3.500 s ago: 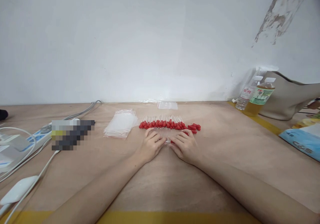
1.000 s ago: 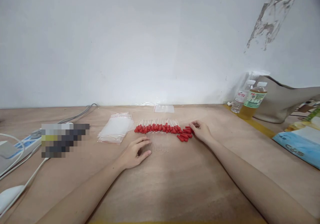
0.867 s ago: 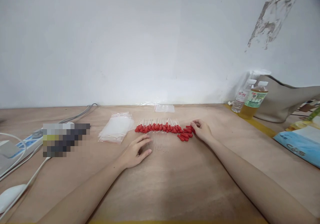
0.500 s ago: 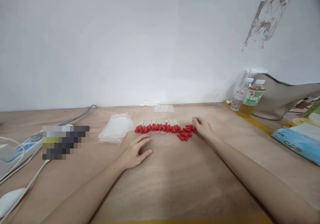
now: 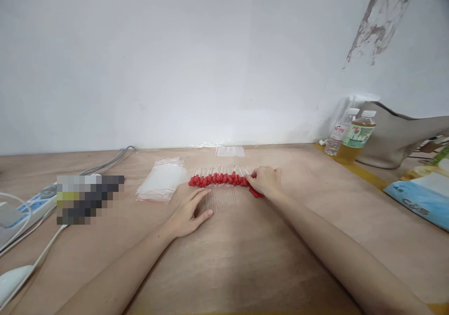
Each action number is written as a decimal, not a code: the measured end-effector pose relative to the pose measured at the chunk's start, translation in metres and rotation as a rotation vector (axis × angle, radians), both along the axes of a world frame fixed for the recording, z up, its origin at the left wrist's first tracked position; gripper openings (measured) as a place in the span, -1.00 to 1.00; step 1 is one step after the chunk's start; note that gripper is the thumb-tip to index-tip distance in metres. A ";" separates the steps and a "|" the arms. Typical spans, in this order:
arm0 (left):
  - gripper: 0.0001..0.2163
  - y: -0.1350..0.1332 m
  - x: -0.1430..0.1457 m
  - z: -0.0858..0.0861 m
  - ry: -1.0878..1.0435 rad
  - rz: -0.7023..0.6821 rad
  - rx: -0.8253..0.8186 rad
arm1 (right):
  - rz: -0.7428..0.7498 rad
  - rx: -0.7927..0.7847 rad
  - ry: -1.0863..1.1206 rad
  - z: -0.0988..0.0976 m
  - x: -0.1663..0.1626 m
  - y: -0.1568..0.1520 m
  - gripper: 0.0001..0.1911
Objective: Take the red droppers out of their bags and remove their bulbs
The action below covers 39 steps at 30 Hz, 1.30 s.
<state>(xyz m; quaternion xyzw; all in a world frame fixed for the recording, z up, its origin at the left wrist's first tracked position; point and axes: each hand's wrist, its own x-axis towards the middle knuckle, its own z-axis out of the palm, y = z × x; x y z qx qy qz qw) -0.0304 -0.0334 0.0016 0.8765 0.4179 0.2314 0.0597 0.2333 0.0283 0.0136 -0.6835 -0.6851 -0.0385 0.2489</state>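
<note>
Rests the left hand (image 5: 189, 214) half open, with thumb and fingers parted and gripping nothing visible, at the left side of faint, thin, clear parallel tubes (image 5: 225, 201). Bends the right hand (image 5: 265, 180) over small red bulb-shaped pieces (image 5: 256, 193), partly hiding them, at the right end of a row of red bulbs with clear stems (image 5: 217, 179); cannot tell the pinch or anything inside it. Shows only pixel blocks for a dark object (image 5: 93, 198) near the cut-off white power strip (image 5: 38, 200).

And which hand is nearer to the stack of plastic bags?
Left. The left hand is to the right of the stack, nearer the person; the right hand is farther right, at the red bulbs.
</note>
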 end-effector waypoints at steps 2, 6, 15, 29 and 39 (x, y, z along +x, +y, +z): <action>-0.55 0.000 0.000 0.000 0.003 0.004 0.005 | -0.022 0.008 0.004 0.000 -0.001 0.001 -0.70; -0.60 0.000 0.000 0.000 0.003 -0.006 0.024 | -0.070 0.011 0.079 0.005 0.000 0.001 -0.71; -0.51 0.000 0.008 -0.002 -0.034 -0.007 0.135 | 0.475 0.291 0.182 -0.004 0.012 -0.044 -0.79; -0.77 -0.003 0.053 -0.012 0.023 -0.180 0.449 | 0.709 0.430 0.045 -0.034 -0.004 -0.070 -0.86; -0.78 -0.005 0.057 -0.008 0.141 -0.173 0.509 | 0.789 0.401 -0.005 -0.036 -0.020 -0.066 -0.70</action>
